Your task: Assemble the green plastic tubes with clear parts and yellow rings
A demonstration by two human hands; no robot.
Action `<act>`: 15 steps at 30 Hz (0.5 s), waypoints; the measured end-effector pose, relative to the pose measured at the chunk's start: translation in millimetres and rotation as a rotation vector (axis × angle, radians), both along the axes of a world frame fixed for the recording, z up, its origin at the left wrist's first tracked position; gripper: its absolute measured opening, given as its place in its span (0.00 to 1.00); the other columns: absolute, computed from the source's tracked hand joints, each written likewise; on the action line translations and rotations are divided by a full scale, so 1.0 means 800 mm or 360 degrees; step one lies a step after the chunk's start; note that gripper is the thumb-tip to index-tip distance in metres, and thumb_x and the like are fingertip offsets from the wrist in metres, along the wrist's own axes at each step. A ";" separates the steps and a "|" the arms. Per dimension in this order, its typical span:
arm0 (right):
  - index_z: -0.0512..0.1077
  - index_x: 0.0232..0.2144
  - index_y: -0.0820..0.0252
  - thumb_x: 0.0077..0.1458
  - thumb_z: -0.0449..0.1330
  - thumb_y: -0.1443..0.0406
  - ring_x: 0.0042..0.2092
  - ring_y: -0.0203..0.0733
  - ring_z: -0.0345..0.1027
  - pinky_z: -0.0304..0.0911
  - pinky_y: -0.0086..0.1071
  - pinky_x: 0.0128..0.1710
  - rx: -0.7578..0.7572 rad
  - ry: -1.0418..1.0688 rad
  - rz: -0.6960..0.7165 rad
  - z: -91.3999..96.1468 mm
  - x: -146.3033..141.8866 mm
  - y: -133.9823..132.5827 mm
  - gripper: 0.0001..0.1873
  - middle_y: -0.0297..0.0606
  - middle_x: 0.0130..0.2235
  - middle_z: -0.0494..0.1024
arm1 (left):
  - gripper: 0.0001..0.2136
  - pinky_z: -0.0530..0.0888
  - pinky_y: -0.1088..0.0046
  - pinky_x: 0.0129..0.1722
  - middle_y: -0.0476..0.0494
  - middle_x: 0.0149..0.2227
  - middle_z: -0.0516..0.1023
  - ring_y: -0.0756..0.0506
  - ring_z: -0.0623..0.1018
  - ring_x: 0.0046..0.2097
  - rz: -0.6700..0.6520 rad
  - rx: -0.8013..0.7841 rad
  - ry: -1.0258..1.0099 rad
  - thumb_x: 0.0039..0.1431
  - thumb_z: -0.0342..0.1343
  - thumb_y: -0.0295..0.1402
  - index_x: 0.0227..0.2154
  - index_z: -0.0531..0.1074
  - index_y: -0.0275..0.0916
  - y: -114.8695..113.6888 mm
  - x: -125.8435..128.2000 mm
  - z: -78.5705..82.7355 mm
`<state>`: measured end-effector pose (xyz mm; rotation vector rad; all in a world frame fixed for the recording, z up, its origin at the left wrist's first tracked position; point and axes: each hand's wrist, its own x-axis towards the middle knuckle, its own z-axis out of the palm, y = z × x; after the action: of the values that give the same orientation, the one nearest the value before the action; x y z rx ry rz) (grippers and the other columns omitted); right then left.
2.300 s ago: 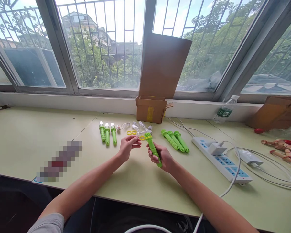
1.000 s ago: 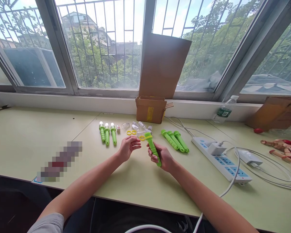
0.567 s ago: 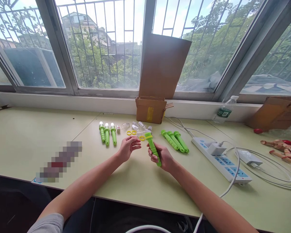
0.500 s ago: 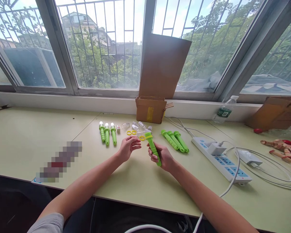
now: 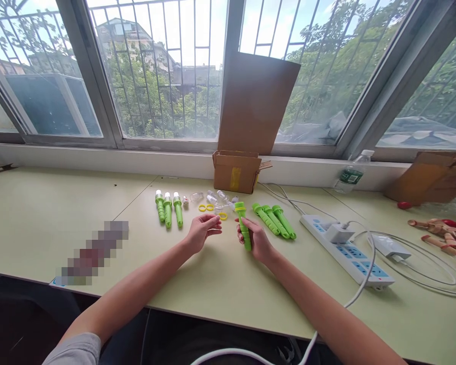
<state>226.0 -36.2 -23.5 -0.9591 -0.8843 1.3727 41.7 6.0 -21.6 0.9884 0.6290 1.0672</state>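
My right hand (image 5: 259,241) is closed round a green ribbed plastic handle (image 5: 243,226), its wide head pointing up and away. My left hand (image 5: 202,229) hovers just left of it with fingers loosely curled and nothing in it. A yellow ring (image 5: 223,216) lies on the table between the hands, and two more yellow rings (image 5: 205,207) lie behind it. Three green handles with clear tips (image 5: 168,208) lie in a row to the left. Three bare green handles (image 5: 274,219) lie to the right. Small clear caps (image 5: 215,196) are scattered behind the rings.
A small open cardboard box (image 5: 236,171) stands at the sill with a cardboard sheet (image 5: 257,101) behind it. A white power strip (image 5: 347,250) with plugs and cables lies at right. Wooden and red toy parts (image 5: 443,230), a water bottle (image 5: 352,173) and another box (image 5: 432,175) are far right.
My right hand has moved right and away with the green handle and turned it more upright. My left hand has hardly moved.
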 end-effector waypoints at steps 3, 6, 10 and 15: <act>0.70 0.38 0.61 0.48 0.62 0.56 0.22 0.31 0.61 0.58 0.26 0.19 0.0097 -0.0166 -0.0133 -0.003 0.000 0.010 0.17 0.33 0.27 0.68 | 0.14 0.76 0.71 0.33 0.44 0.28 0.75 0.51 0.76 0.28 -0.0004 0.0013 0.0043 0.46 0.65 0.37 0.30 0.72 0.32 -0.001 0.000 0.000; 0.69 0.37 0.59 0.49 0.60 0.52 0.21 0.32 0.62 0.59 0.27 0.18 0.0215 -0.0399 -0.0270 -0.002 -0.001 0.026 0.19 0.33 0.27 0.69 | 0.14 0.76 0.71 0.33 0.43 0.29 0.75 0.51 0.76 0.28 0.0000 0.0009 0.0054 0.47 0.65 0.38 0.31 0.73 0.32 0.000 0.000 0.000; 0.67 0.38 0.58 0.52 0.55 0.48 0.18 0.32 0.61 0.57 0.27 0.16 0.0329 -0.0676 -0.0469 0.002 -0.002 0.052 0.21 0.33 0.29 0.71 | 0.14 0.77 0.71 0.33 0.44 0.28 0.75 0.51 0.76 0.27 0.0012 0.0000 0.0073 0.47 0.65 0.38 0.31 0.72 0.32 0.002 0.000 0.000; 0.67 0.39 0.59 0.57 0.45 0.47 0.17 0.34 0.62 0.58 0.29 0.19 0.0365 -0.1278 -0.0627 -0.001 0.011 0.069 0.24 0.34 0.26 0.72 | 0.16 0.76 0.70 0.33 0.43 0.28 0.76 0.50 0.77 0.28 0.0019 0.0008 0.0172 0.46 0.65 0.40 0.30 0.71 0.32 0.003 0.000 -0.002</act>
<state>234.8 19.2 -24.5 -1.4379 -1.3171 0.5116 41.6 8.5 -23.0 1.0530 0.7216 1.0312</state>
